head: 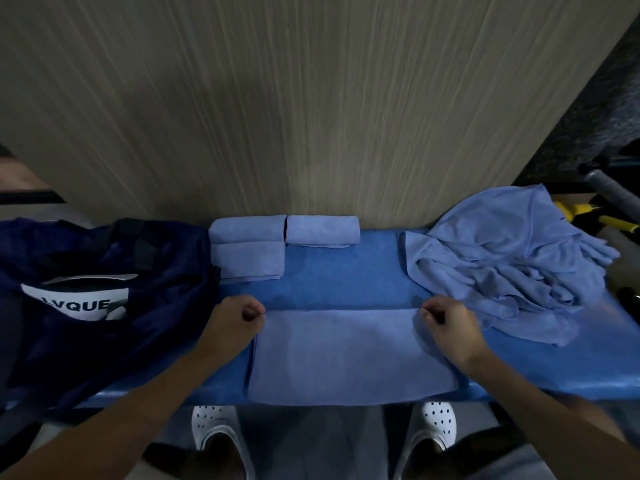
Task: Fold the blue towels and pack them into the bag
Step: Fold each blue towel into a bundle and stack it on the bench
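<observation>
A light blue towel lies flat and folded over on the blue bench in front of me. My left hand pinches its far left corner and my right hand pinches its far right corner. Folded towels are stacked at the back left, with another folded towel beside them against the wall. A heap of unfolded blue towels lies at the right end. The dark navy bag, with a white label, slumps at the left end.
A wood-grain wall rises right behind the bench. Yellow and grey tool handles stick out past the bench's right end. My white perforated shoes stand on the floor below the front edge.
</observation>
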`<act>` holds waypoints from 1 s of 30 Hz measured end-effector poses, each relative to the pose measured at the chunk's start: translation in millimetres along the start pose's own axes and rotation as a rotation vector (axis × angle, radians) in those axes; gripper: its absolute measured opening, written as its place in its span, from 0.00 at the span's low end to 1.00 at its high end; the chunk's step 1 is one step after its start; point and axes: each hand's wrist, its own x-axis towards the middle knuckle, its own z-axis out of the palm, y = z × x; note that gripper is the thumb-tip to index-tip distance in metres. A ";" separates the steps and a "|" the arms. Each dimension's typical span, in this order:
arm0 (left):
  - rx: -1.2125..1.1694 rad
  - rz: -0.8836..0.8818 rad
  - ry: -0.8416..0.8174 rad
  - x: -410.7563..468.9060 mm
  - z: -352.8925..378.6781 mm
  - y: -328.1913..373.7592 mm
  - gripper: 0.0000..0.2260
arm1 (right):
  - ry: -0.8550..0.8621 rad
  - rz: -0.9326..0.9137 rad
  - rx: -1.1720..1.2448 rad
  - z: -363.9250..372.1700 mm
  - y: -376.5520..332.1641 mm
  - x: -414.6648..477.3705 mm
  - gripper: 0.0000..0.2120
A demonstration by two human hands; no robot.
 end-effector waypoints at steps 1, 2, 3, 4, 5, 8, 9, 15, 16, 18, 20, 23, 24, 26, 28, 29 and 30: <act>0.007 0.005 0.000 -0.7 1.0 -0.4 0.09 | 0.007 -0.011 -0.008 0.5 0.5 0.3 0.05; 0.022 0.008 -0.004 -1.7 1.8 -0.9 0.10 | 0.009 -0.018 -0.017 1.4 1.7 0.7 0.05; 0.036 0.014 -0.001 -4.2 2.3 0.2 0.10 | 0.005 -0.023 -0.027 1.8 2.5 0.6 0.05; 0.061 0.036 0.014 -6.1 2.5 0.3 0.08 | -0.001 -0.024 -0.033 2.0 2.6 0.7 0.06; 0.114 0.096 0.058 -8.7 3.1 1.1 0.05 | 0.001 -0.027 -0.039 1.5 2.2 1.0 0.05; 0.362 0.419 0.150 -23.3 9.7 11.4 0.14 | 0.073 -0.089 -0.195 -1.4 -4.4 -2.7 0.06; 0.388 0.525 0.117 -30.8 14.5 17.4 0.17 | 0.099 -0.171 -0.294 -2.2 -8.2 -6.4 0.09; 0.691 0.667 -0.201 -56.1 51.2 13.4 0.22 | -0.141 -0.612 -0.581 20.5 -28.9 -48.0 0.27; 0.720 0.647 -0.224 -55.3 53.3 9.4 0.23 | -0.190 -0.593 -0.625 25.3 -23.7 -52.7 0.28; 0.752 0.624 -0.264 -53.0 55.3 4.4 0.25 | -0.244 -0.528 -0.670 29.6 -11.5 -56.5 0.28; 0.765 0.624 -0.261 -50.8 55.7 -0.6 0.25 | -0.248 -0.492 -0.689 29.7 -6.7 -55.8 0.29; 0.790 0.618 -0.260 -45.5 52.8 -1.7 0.25 | -0.242 -0.447 -0.703 26.5 -6.8 -52.6 0.29; 0.793 0.616 -0.258 -43.6 51.8 -1.3 0.25 | -0.242 -0.426 -0.703 25.1 -6.6 -51.3 0.30; 0.799 0.617 -0.262 -40.1 51.0 -0.8 0.25 | -0.240 -0.378 -0.706 21.8 -6.0 -50.2 0.30; 0.792 0.631 -0.260 -37.3 51.2 -1.1 0.25 | -0.240 -0.340 -0.713 20.1 -4.7 -50.3 0.30; 0.796 0.641 -0.265 -35.2 51.2 -1.9 0.25 | -0.245 -0.325 -0.718 20.3 -5.6 -51.0 0.30; 0.805 0.649 -0.274 -32.9 49.7 -1.5 0.25 | -0.255 -0.306 -0.721 20.6 -7.6 -52.0 0.30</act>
